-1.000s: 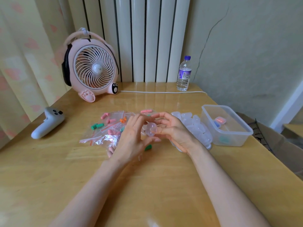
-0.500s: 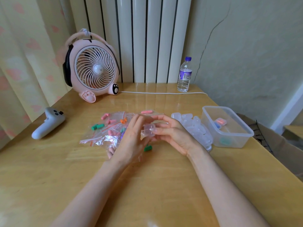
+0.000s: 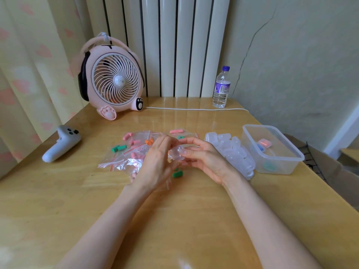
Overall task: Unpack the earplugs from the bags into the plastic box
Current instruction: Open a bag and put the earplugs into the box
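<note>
Both hands, left hand [image 3: 155,162] and right hand [image 3: 206,158], hold a small clear case [image 3: 176,152] above the bags [image 3: 132,150].

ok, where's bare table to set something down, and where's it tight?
Free: the near table, from the bags to the front edge, either side of the forearms; the strip between bags and cable; the left front, nearer than the controller. Crowded: centre, where left hand and right hand hold a case over the bags; right, where cases pile beside the box.
</note>
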### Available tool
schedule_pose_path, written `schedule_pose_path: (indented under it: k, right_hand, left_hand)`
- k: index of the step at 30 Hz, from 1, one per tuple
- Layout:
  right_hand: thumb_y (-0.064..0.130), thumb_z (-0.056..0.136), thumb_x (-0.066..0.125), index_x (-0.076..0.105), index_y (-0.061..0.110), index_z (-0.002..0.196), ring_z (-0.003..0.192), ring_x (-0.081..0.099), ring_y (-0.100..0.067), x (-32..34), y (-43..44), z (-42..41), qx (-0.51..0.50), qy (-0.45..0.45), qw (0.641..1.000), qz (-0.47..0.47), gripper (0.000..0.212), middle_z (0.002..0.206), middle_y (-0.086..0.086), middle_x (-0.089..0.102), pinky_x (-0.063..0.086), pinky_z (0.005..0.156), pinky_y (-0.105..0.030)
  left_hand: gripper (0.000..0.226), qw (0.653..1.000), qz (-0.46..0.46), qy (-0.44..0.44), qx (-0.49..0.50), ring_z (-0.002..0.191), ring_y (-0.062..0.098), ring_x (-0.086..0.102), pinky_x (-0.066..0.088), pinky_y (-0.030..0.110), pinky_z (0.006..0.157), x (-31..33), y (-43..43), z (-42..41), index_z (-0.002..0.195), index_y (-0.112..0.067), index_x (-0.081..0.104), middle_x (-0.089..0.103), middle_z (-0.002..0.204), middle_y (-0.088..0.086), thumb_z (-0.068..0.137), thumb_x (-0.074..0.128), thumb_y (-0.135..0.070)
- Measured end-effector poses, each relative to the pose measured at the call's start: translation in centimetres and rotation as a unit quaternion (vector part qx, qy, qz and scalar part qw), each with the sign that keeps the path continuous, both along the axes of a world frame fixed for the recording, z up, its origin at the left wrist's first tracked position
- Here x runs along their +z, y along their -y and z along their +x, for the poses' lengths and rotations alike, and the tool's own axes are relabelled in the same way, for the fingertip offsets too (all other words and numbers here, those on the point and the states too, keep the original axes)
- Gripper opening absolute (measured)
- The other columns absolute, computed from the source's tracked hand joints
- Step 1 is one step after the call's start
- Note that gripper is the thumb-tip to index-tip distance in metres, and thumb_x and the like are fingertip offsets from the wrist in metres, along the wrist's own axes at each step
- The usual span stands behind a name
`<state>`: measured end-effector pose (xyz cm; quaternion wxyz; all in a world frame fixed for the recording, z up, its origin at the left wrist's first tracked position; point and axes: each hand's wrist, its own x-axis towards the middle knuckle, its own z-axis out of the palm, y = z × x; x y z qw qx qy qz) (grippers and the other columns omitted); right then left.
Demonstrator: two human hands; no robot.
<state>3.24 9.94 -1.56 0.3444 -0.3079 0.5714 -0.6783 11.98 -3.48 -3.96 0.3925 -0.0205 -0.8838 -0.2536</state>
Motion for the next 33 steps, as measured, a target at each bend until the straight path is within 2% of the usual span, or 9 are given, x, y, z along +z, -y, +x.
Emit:
schedule_pose_path:
  k: [3,5,10,14,18,21,25,29,33]
  right_hand:
    - [0.005,0.076,0.068,0.056,0.002,0.118,0.088,0.065,-0.03,0.04,0.01,0.06,0.012,0.005,1.0,-0.004,0.044,0.1,-0.021,0.066,0.054,0.08,-0.036]
    - [0.0,0.08,0.064,0.055,-0.001,0.118,0.087,0.066,-0.032,0.12,0.0,0.04,0.005,-0.001,1.0,-0.014,0.039,0.099,-0.024,0.065,0.055,0.079,-0.034]
    - [-0.003,0.087,0.059,0.061,0.005,0.113,0.085,0.066,-0.024,-0.05,-0.25,-0.25,-0.009,-0.045,0.999,-0.011,0.027,0.102,-0.019,0.065,0.055,0.074,-0.03]
    - [0.0,0.087,0.061,0.064,0.003,0.107,0.09,0.061,-0.02,0.01,-0.1,-0.12,-0.019,-0.096,0.995,-0.026,0.021,0.123,-0.013,0.059,0.054,0.075,-0.032]
    - [-0.002,0.084,0.065,0.062,0.008,0.097,0.071,0.062,-0.007,-0.13,0.45,0.48,-0.049,-0.143,0.988,0.005,0.017,0.095,-0.011,0.063,0.052,0.062,-0.021]
    - [-0.003,0.087,0.059,0.059,0.008,0.096,0.066,0.064,-0.01,-0.06,0.21,0.2,-0.071,-0.107,0.992,-0.013,0.014,0.097,-0.008,0.062,0.052,0.061,-0.024]
    - [0.003,0.089,0.058,0.059,0.006,0.093,0.062,0.064,-0.016,0.31,-0.18,-0.13,-0.054,-0.066,0.996,-0.033,0.005,0.096,-0.005,0.06,0.055,0.062,-0.026]
    - [0.023,0.073,0.07,0.063,0.0,0.104,0.073,0.063,-0.016,0.1,0.24,0.17,-0.057,-0.073,0.996,0.015,0.039,0.09,-0.012,0.065,0.055,0.066,-0.026]
    - [0.011,0.084,0.066,0.064,0.0,0.102,0.065,0.063,-0.015,0.28,0.03,-0.02,-0.058,-0.044,0.997,0.006,0.021,0.077,-0.008,0.065,0.055,0.065,-0.026]
  left_hand:
    - [0.021,0.999,0.033,-0.023,0.019,0.079,0.014,0.055,0.039,0.011,0.068,0.15,-0.08,0.23,0.09,-0.007,0.056,0.057,0.086,-0.004,0.073,0.069,-0.007]
    - [0.016,0.996,0.071,-0.038,0.032,0.075,0.017,0.06,0.045,0.02,0.064,0.49,-0.07,0.49,0.087,-0.007,0.058,0.063,0.083,-0.001,0.076,0.069,-0.002]
    - [0.026,0.997,0.068,0.026,0.037,0.078,0.02,0.06,0.051,0.036,0.066,0.14,0.22,0.25,0.096,-0.007,0.059,0.064,0.089,0.003,0.077,0.075,-0.016]
    - [0.048,0.997,0.04,0.047,0.045,0.081,0.015,0.05,0.039,0.018,0.07,-0.06,0.35,0.06,0.121,-0.009,0.057,0.05,0.098,0.003,0.079,0.074,-0.024]
    - [0.064,0.998,0.032,0.06,0.007,0.084,0.009,0.043,0.035,0.013,0.071,-0.19,-0.16,0.08,0.134,-0.013,0.046,0.04,0.101,-0.006,0.077,0.075,-0.022]
    - [0.059,0.996,0.085,0.014,-0.035,0.082,0.0,0.048,0.039,0.007,0.071,0.18,-0.31,0.09,0.121,-0.02,0.048,0.049,0.1,-0.015,0.072,0.08,-0.013]
    - [0.039,0.994,0.108,-0.012,-0.027,0.076,0.005,0.05,0.041,0.009,0.066,0.56,-0.46,0.1,0.097,-0.01,0.058,0.055,0.093,0.003,0.069,0.08,-0.026]
    - [0.045,0.998,0.058,-0.006,-0.016,0.087,0.005,0.051,0.041,0.014,0.076,0.28,-0.34,0.12,0.098,-0.012,0.06,0.053,0.098,-0.004,0.068,0.076,-0.042]
    - [0.044,0.997,0.074,-0.015,-0.008,0.09,0.007,0.054,0.043,0.013,0.079,0.27,-0.32,0.1,0.101,-0.009,0.061,0.059,0.099,-0.005,0.068,0.079,-0.032]
